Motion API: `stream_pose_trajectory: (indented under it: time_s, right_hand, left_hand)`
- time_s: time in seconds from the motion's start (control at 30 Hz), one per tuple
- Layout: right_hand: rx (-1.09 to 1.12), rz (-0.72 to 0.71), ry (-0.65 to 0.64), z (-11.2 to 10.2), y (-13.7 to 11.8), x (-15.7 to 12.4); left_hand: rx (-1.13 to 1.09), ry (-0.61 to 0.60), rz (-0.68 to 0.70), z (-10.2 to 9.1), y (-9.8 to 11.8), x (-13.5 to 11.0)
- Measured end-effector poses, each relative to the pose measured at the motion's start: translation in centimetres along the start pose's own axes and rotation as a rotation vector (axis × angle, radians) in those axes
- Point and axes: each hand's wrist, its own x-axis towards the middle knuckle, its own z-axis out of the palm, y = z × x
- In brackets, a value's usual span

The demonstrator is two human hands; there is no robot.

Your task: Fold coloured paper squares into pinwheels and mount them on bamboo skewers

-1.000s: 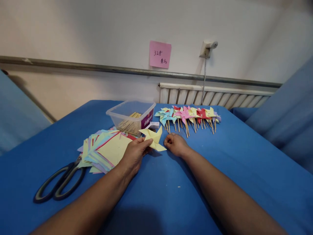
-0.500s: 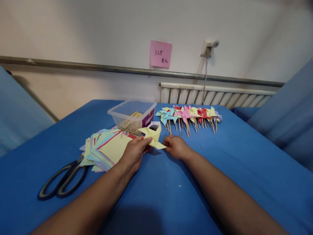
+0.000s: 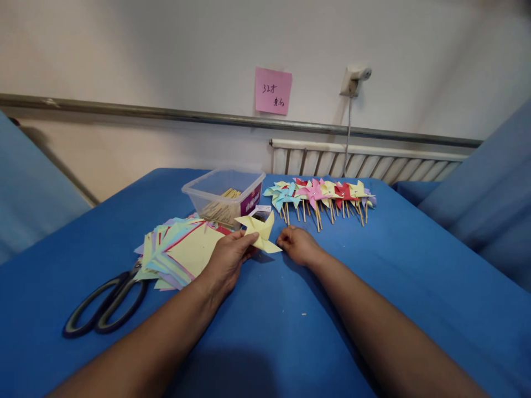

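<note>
Between the thumb and fingers of my left hand is a pale yellow paper pinwheel, its points folded in and held above the table. My right hand is closed just to the right of it, near the table surface; its fingertips are curled away, and whatever they pinch is hidden. Behind the pinwheel, a small dark box with a white flap is partly covered. Left of my left hand lies a fanned stack of coloured paper squares.
A clear plastic tub of wooden sticks stands behind the stack. Finished pinwheels on sticks lie in a row at the back right. Large dark-handled scissors rest at the left on the blue-covered table. A radiator is behind.
My right hand has shifted very slightly up and away from the pinwheel's tip. My left hand keeps its hold on the pinwheel, almost still.
</note>
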Motion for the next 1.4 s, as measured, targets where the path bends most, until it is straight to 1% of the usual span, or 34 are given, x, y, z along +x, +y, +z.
stream_pose_trajectory:
  time_s: [0.2,0.3,0.4,0.77,1.0,1.1,1.27,1.4]
  right_hand:
    - [0.101,-0.056,-0.021,-0.2,0.2,0.2]
    - [0.150,-0.106,-0.061,-0.1,0.3,0.3]
    - [0.170,-0.116,-0.065,0.2,0.5,0.4]
    - [0.187,-0.118,-0.033,0.0,1.0,0.3]
    - [0.162,-0.090,-0.013,0.1,1.4,0.4]
    - [0.166,-0.093,-0.024,0.1,1.3,0.3]
    - [0.187,-0.167,-0.090,0.2,1.0,0.2]
    - [0.183,-0.178,-0.082,0.3,1.0,0.2]
  left_hand:
    - [-0.005,0.006,0.000,0.0,0.0,0.0]
    - [-0.003,0.008,-0.007,0.0,0.0,0.0]
    - [0.001,0.010,-0.007,0.0,-0.1,0.1]
    - [0.016,-0.015,0.002,-0.1,-0.3,0.2]
    - [0.012,0.001,0.002,-0.2,-0.3,0.3]
    - [0.008,0.000,0.000,-0.2,-0.3,0.3]
    - [0.006,-0.011,-0.001,-0.2,-0.4,0.3]
    - [0.009,-0.015,0.006,-0.3,-0.5,0.5]
